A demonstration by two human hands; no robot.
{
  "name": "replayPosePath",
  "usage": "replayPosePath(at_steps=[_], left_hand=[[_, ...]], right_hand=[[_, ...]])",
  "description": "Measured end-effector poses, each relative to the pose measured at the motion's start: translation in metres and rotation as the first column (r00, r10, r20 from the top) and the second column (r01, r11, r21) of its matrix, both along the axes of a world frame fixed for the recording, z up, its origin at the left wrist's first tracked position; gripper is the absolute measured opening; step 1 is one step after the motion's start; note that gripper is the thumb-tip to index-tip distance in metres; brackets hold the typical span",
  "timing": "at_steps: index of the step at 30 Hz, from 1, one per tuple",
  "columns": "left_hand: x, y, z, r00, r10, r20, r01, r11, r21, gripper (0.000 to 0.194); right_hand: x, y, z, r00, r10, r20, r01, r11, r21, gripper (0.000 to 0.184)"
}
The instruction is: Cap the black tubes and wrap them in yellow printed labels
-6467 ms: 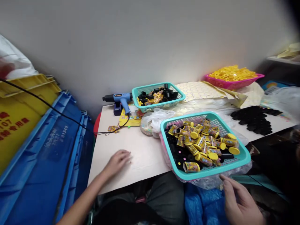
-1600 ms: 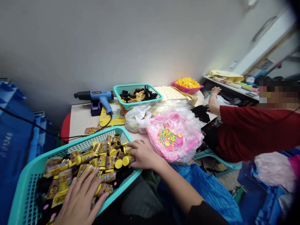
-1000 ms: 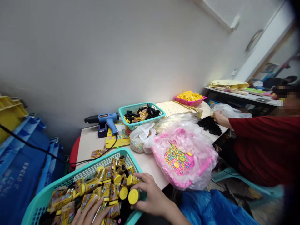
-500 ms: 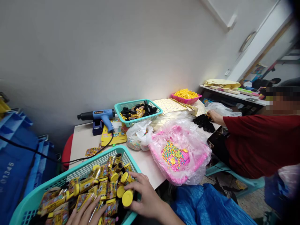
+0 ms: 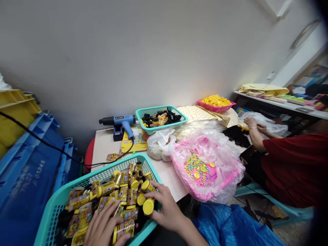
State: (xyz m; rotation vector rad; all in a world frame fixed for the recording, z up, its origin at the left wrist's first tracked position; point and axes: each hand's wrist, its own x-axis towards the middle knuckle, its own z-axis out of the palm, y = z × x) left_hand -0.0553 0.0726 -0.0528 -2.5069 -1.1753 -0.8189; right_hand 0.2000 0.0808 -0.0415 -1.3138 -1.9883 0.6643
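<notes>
A turquoise basket (image 5: 52,201) in front of me is piled with small plastic tubes (image 5: 106,188) that have yellow caps and colourful yellow labels. My left hand (image 5: 104,223) lies over the near part of the pile, fingers spread and resting on the tubes. At the basket's right side, my right hand (image 5: 166,206) reaches in with its fingers apart. Its thumb and fingers touch or lie close around a yellow-capped tube (image 5: 148,206); no firm grip shows. Black pieces show between the tubes.
Behind the basket sit a blue heat gun (image 5: 123,122), a second turquoise basket (image 5: 146,130) of black parts and a bag of beads (image 5: 155,150). A plastic-lined pink basket (image 5: 222,181) holds colourful beads. Blue crates (image 5: 28,177) stand left; a co-worker in a red sleeve (image 5: 294,153) sits right.
My view has turned left, so everything appears further right. Both hands stay at the pile, the left slightly shifted on the tubes. The co-worker's hands are now at the clear bag.
</notes>
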Motion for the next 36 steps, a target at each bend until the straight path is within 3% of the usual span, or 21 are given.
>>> replayPosePath(at_steps=[4, 7, 19, 27, 36], left_hand=[[0.003, -0.015, 0.02, 0.976, 0.098, 0.194, -0.055, 0.975, -0.216, 0.026], [0.004, -0.021, 0.024, 0.948, 0.165, 0.272, -0.066, 0.938, -0.34, 0.025], [0.007, -0.021, 0.02, 0.961, 0.119, 0.251, -0.033, 0.946, -0.321, 0.031], [0.004, -0.028, 0.021, 0.935, 0.226, 0.274, -0.078, 0.884, -0.461, 0.025], [0.007, -0.028, 0.026, 0.95, 0.201, 0.24, -0.097, 0.918, -0.386, 0.027]], right_hand=[[-0.001, 0.0, -0.002, 1.0, -0.004, 0.004, 0.004, 1.0, 0.007, 0.04], [-0.001, 0.001, -0.003, 1.0, 0.004, 0.01, -0.004, 1.0, 0.023, 0.039], [0.002, 0.001, -0.006, 1.0, 0.002, 0.011, -0.003, 0.999, 0.04, 0.041], [0.002, 0.002, -0.012, 0.997, -0.057, -0.052, 0.06, 0.997, 0.058, 0.042], [0.001, 0.002, -0.011, 0.997, -0.051, -0.049, 0.053, 0.997, 0.047, 0.041]])
